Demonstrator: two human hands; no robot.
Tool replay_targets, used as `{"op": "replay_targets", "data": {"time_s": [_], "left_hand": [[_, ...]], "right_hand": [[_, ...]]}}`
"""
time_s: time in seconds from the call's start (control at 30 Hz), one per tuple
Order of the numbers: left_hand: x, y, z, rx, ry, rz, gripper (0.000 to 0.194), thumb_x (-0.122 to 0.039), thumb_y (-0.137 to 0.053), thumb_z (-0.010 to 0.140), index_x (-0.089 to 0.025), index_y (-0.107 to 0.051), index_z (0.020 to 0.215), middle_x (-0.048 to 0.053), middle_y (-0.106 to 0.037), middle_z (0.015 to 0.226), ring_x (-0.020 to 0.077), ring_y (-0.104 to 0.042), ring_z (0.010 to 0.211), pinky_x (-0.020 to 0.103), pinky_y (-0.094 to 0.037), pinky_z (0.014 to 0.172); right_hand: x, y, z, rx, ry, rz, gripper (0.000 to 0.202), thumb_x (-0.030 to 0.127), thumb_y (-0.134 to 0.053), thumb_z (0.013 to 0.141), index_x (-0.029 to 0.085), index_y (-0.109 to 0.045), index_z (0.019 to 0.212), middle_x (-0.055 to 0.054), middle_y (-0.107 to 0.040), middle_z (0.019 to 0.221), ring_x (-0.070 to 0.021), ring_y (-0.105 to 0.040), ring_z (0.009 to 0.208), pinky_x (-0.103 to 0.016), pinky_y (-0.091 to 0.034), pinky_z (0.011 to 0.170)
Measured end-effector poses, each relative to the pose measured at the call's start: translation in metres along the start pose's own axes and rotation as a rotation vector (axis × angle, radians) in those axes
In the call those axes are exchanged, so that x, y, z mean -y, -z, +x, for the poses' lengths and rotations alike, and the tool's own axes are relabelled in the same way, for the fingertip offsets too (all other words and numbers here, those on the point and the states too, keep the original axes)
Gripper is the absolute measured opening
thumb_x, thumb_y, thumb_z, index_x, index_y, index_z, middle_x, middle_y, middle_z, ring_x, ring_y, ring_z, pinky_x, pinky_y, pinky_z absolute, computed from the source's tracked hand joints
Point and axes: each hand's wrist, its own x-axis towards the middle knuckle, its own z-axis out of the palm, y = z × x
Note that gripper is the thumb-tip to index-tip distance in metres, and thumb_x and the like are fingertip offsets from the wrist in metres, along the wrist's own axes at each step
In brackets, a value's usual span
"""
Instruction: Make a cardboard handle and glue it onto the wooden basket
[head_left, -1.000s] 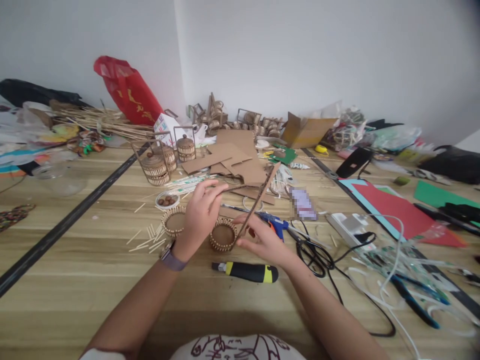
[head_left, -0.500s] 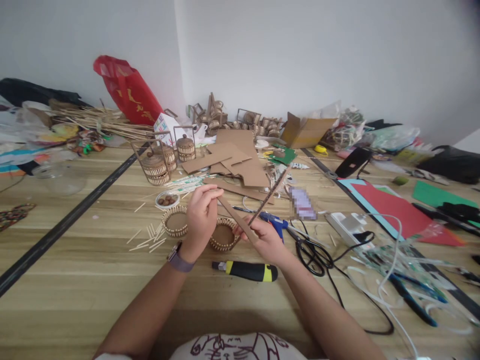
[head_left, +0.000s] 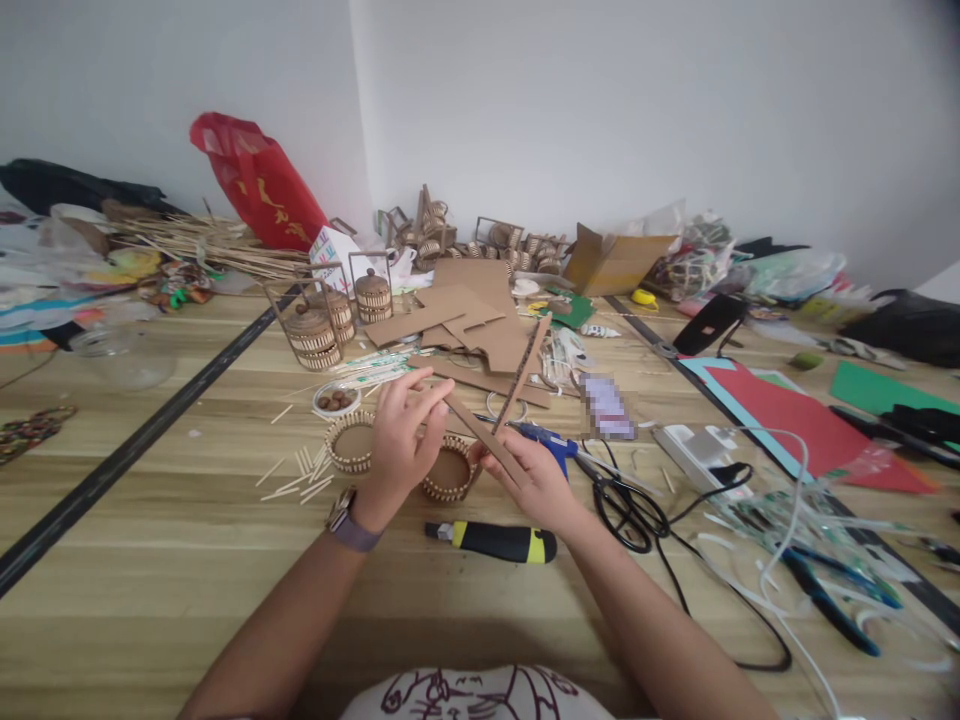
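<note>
Swinging leftward since the earlier frame, the farther cardboard strip (head_left: 523,372) is crossing the nearer strip (head_left: 478,428) near the round basket (head_left: 445,492); the right hand (head_left: 534,485) is pinching both. The left hand (head_left: 405,435) is spreading its fingers half open at the nearer strip's tip; whether they are touching, I cannot tell.

Two narrow brown cardboard strips (head_left: 523,372) slant oppositely in the right hand (head_left: 536,480).
</note>
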Motion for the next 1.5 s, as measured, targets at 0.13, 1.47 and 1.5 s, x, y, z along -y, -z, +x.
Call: {"op": "replay_targets", "data": {"time_s": [0.13,1.47,1.5], "left_hand": [[-0.001,0.003,0.007,0.07,-0.011,-0.084,0.025,-0.026,-0.046,0.101,-0.02,-0.068,0.112,0.009,-0.07,0.115,0.0225,-0.062,0.113,0.042,-0.048,0.099],[-0.036,0.023,0.102,1.09,0.604,-0.568,0.032,-0.021,-0.054,0.087,-0.015,-0.06,0.118,-0.008,-0.055,0.054,0.0072,-0.043,0.042,0.017,-0.033,0.042],[-0.036,0.023,0.102,1.087,0.602,-0.556,0.031,-0.021,-0.055,0.086,-0.016,-0.061,0.115,-0.008,-0.055,0.053,0.0073,-0.043,0.041,0.017,-0.033,0.042]], "right_hand": [[0.008,-0.004,-0.003,-0.106,-0.062,0.004,0.035,0.045,-0.062,0.092,0.021,-0.06,0.118,-0.007,-0.07,0.094,-0.019,-0.063,0.075,-0.03,-0.051,0.067],[-0.005,0.007,0.026,-0.146,-0.199,0.592,0.056,0.067,-0.063,0.082,0.016,-0.072,0.103,0.003,-0.054,0.059,-0.0111,-0.043,0.053,-0.027,-0.035,0.054],[-0.005,0.007,0.026,-0.144,-0.202,0.595,0.058,0.068,-0.064,0.081,0.016,-0.072,0.104,0.004,-0.053,0.059,-0.011,-0.043,0.053,-0.027,-0.036,0.054]]}}
